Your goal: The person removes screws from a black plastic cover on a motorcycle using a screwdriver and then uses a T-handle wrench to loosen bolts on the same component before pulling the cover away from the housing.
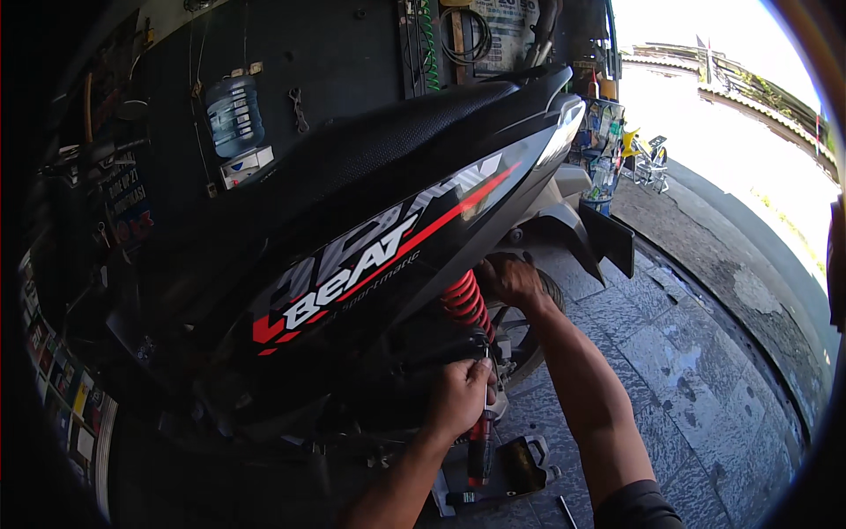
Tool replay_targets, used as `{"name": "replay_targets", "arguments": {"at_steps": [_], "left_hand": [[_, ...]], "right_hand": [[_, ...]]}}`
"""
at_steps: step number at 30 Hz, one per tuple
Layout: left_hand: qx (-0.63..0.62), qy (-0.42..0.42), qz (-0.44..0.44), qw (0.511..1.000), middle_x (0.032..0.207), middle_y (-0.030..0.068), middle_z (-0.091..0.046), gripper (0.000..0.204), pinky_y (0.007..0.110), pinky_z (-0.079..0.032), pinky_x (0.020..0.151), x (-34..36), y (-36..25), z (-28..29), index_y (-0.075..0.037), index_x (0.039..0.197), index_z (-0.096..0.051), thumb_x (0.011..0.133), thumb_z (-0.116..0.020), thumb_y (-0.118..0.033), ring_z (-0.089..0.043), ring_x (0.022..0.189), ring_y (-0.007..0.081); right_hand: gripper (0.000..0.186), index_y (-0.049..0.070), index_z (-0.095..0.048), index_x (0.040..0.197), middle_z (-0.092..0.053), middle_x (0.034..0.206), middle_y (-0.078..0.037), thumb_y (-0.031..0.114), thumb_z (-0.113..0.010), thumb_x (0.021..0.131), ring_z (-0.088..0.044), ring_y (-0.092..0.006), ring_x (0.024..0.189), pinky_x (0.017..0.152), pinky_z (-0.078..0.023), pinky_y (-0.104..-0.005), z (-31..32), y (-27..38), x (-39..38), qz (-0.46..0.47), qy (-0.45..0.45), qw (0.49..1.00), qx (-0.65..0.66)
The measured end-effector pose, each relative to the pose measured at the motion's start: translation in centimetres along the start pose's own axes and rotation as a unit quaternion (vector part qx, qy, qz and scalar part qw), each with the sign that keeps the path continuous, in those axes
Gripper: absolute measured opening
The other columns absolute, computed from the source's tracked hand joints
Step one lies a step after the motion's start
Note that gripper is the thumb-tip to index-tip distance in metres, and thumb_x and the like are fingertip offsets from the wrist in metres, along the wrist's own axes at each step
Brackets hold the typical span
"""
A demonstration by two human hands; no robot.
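Observation:
A scooter (pixel 379 229) with a black body panel and red, grey and white graphics fills the middle of the view. Below its tail a red coil spring (pixel 463 300) of the rear shock shows. My left hand (pixel 460 397) is closed around a screwdriver (pixel 479 450) with a red and black handle; its thin metal shaft points up toward the spring's lower end. Beside the spring's upper part, under the tail, my right hand (pixel 514 280) has its fingers curled in. The panel and shadow hide its fingertips and anything in them.
The rear wheel (pixel 529 344) stands behind my right forearm. On the tiled floor (pixel 687 388) lie a dark metal part (pixel 524 463) and a thin metal rod (pixel 567 511). A blue water jug (pixel 234 116) hangs on the dark wall. A bottle rack (pixel 601 150) stands near the doorway.

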State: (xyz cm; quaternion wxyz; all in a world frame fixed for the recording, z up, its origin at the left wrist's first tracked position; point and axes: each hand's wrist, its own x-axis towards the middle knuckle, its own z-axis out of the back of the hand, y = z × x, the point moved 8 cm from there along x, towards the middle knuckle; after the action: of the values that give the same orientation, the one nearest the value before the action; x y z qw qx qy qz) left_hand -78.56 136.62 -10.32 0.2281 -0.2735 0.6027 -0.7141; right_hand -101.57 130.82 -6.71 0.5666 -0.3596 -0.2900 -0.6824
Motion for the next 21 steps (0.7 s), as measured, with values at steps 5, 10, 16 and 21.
{"name": "replay_targets", "arguments": {"at_steps": [5,10,16,21], "left_hand": [[-0.024,-0.003,0.012,1.000,0.064,0.0032,-0.058,0.033,0.024,-0.042,0.050,-0.4,-0.8,0.2,0.000,0.077,-0.059,0.099,-0.049,-0.021,-0.056,0.054,0.0079],[-0.030,0.003,0.012,0.999,0.063,0.0025,-0.058,0.032,0.022,-0.042,0.049,-0.6,-0.8,-0.9,-0.001,0.077,-0.059,0.099,-0.049,-0.022,-0.055,0.054,0.0071],[-0.022,-0.016,0.021,0.999,0.060,0.0022,-0.058,0.032,0.021,-0.040,0.048,-1.0,-1.2,0.1,-0.002,0.078,-0.060,0.099,-0.049,-0.023,-0.054,0.053,0.0063],[-0.025,0.001,0.029,0.999,0.059,0.0021,-0.057,0.032,0.021,-0.040,0.048,-1.2,-1.2,-0.3,-0.001,0.079,-0.060,0.100,-0.049,-0.023,-0.053,0.051,0.0060]], "right_hand": [[0.049,0.007,-0.068,0.090,-0.068,0.085,-0.019,0.047,-0.041,0.094,-0.064,-0.0396,0.084,0.084,-0.045,-0.0522,0.7,-1.3,0.1,-0.091,0.086,0.990,0.060],[0.054,0.010,-0.071,0.091,-0.069,0.087,-0.019,0.051,-0.037,0.094,-0.065,-0.0393,0.087,0.091,-0.041,-0.0523,2.5,-1.6,0.5,-0.165,0.127,0.972,0.109],[0.055,0.011,-0.072,0.091,-0.069,0.087,-0.019,0.052,-0.035,0.095,-0.065,-0.0387,0.087,0.095,-0.036,-0.0554,2.5,-0.3,1.1,-0.175,0.155,0.969,0.081],[0.058,0.010,-0.070,0.091,-0.069,0.085,-0.018,0.053,-0.032,0.095,-0.064,-0.0379,0.090,0.097,-0.033,-0.0525,2.6,-0.8,0.9,-0.188,0.183,0.961,0.086]]}}
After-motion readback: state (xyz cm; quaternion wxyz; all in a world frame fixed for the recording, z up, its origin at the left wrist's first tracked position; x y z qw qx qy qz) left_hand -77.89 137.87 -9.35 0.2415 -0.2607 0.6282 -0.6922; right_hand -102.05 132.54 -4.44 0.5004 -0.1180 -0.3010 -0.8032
